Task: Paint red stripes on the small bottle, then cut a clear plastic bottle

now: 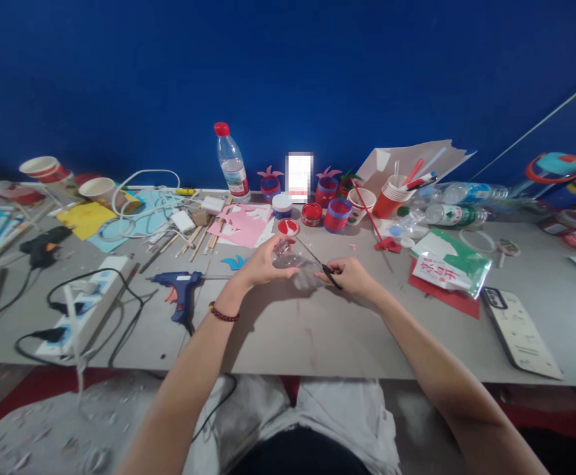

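My left hand (264, 264) is curled round a clear plastic piece (288, 254), which looks like part of a cut bottle. A round red-and-white patch (288, 227) shows at its far end; whether it belongs to the plastic I cannot tell. In my right hand (350, 276) is a slim tool with a black handle (331, 277) and a thin metal shaft, its tip pointing toward the plastic piece. Both hands are just above the grey table (278, 330). To the left of my left hand lie a blue glue gun (183, 293) and a blue paper cutout (235, 262).
Behind my hands stand a red-capped bottle (232, 165), a red paint jar (311, 214) and decorated cups (337, 216). A white power strip (87, 307) with cords lies left. On the right are a green sheet (443, 247), a phone (521, 333) and plastic bottles (456, 214).
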{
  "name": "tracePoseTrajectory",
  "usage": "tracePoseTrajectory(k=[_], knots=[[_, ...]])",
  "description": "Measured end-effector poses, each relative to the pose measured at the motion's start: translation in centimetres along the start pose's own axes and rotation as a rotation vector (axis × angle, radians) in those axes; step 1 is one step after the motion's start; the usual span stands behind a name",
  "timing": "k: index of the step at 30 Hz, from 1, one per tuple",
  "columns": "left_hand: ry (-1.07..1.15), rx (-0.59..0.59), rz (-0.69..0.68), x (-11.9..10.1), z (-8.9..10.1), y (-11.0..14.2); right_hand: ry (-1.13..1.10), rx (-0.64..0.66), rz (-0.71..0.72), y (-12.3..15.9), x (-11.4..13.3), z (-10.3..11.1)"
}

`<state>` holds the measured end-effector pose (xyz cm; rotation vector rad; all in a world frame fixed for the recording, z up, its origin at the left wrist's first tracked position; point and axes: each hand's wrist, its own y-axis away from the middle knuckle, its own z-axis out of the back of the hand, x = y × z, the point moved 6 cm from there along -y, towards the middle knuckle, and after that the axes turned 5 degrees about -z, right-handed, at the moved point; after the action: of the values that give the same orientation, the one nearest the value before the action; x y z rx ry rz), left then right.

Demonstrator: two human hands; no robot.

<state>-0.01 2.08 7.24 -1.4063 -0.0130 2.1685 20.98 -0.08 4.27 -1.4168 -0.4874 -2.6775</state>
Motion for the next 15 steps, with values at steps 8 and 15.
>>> tracePoseTrajectory(k=[8, 15], knots=[[0.085, 0.023, 0.019, 0.20, 0.38, 0.08, 0.012, 0.021, 0.025, -0.05, -0.18, 0.31], [0.137, 0.110, 0.062, -0.17, -0.10, 0.08, 0.052, 0.067, 0.054, -0.54, -0.75, -0.10]])
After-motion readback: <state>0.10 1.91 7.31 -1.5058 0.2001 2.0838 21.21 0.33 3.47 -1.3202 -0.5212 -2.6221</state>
